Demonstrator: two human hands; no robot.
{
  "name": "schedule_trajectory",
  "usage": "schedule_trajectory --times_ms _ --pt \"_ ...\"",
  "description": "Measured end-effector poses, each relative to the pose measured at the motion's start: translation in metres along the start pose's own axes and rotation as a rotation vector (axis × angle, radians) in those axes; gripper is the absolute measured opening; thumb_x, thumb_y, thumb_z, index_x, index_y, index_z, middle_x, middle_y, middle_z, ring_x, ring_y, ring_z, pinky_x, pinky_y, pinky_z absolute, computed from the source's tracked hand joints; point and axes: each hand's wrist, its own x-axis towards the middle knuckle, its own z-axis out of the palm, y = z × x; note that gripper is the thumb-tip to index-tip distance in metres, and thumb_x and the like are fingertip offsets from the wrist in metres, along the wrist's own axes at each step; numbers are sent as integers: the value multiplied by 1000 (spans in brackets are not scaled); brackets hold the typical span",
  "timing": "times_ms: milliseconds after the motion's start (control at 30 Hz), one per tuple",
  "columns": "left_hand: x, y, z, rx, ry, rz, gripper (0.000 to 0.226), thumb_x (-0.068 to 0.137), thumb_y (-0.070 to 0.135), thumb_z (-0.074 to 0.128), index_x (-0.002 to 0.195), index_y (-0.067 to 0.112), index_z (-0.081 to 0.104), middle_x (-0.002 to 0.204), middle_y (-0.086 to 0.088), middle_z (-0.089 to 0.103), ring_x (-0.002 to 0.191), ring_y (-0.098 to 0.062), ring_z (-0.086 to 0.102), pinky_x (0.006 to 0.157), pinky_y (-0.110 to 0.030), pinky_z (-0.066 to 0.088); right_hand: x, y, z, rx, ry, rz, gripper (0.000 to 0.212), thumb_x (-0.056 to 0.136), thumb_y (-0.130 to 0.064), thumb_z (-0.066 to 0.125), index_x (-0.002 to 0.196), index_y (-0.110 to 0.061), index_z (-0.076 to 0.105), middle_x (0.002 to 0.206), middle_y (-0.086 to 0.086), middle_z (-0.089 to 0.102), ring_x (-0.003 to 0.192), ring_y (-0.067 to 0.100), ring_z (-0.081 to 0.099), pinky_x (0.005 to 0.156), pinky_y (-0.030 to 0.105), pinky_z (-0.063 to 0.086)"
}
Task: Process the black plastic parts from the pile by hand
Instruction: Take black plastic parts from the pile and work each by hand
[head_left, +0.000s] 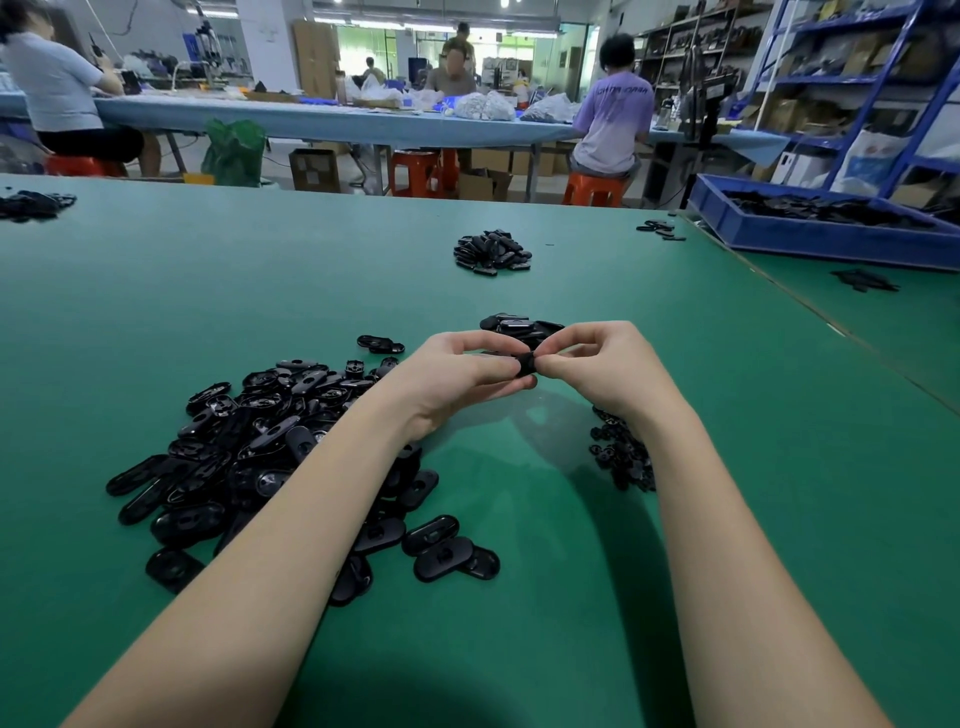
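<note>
Seen across a green table (156, 291): a big pile (270, 447) of black parts at left, a smaller heap (621, 452) at right. Held above the table between them, one part (525, 364), pinched by left hand (457, 379) and right hand (597, 369) together.

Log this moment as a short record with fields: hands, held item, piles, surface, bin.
left hand: pinches the held part
right hand: pinches the same part from the other side
held part: small, black, raised above the table between both hands
big pile: oval black parts, under the left forearm
small stack: just beyond the hands
far pile: further back, centre
right pile: beside the right forearm
table: green mat
blue bin: far right, holding black parts
</note>
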Motion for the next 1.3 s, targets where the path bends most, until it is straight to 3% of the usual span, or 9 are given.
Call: schedule_trajectory --times_ms 100,200,300,400,667,767,933,1100,1300 --pt "-1 0 0 34 3 17 17 94 -11 58 101 0 69 99 -22 72 87 -27 76 76 -21 60 0 0 0 18 14 10 7 82 -26 80 86 -27 74 72 -8 68 46 -5 51 42 8 33" --pt "-1 1 -2 68 10 15 18 95 -10 56 100 1 69 98 -20 74 87 -26 76 75 -21 60 -2 0 -3 32 -9 56 18 80 -33 84 94 -29 74 80 -7 69 52 -1 51 50 16 36" --pt "0 2 -3 98 4 -1 18 96 -8 55 98 2 69 93 -16 76 85 -24 76 73 -21 59 -3 2 -6 101 -80 96 16 78 -35 87 85 -25 76 76 -3 62 49 4 44 47 14 33" --pt "0 0 -1 161 11 34 17 93 -9 58 95 5 69 84 -11 74 77 -18 73 73 -20 59 -4 3 -7 114 -109 117 18 75 -37 88 78 -25 75 74 -3 56 59 12 40 45 17 29" --pt "1 -2 2 258 87 84 15 89 -9 64 93 5 68 81 -13 67 67 -14 66 74 -21 58 1 3 1 120 -102 79 16 77 -24 85 69 -24 72 53 -14 54 39 1 39 38 9 28" --pt "2 -4 2 288 102 91 16 88 -8 66 93 7 69 81 -13 69 72 -18 65 86 -28 59 2 4 3 77 -65 76 12 77 -24 83 70 -24 73 46 -19 51 38 -1 41 37 9 28" --pt "1 -5 3 316 132 120 15 87 -4 70 91 10 71 80 -10 72 77 -19 66 90 -30 57 4 5 7 66 -25 60 12 75 -28 82 70 -25 72 49 -20 54 44 -2 45 44 11 33" --pt "0 -6 9 357 168 133 14 88 -2 72 90 13 70 82 -9 73 71 -13 67 81 -22 57 3 8 9 71 23 48 16 72 -26 84 66 -23 69 51 -19 57 43 -4 46 41 8 33" --pt "0 -3 3 400 171 215 15 88 0 72 100 8 68 85 -13 74 77 -21 68 87 -30 56 2 9 13 182 31 -14 16 77 -24 84 73 -21 69 53 -17 58 46 0 47 45 9 36"
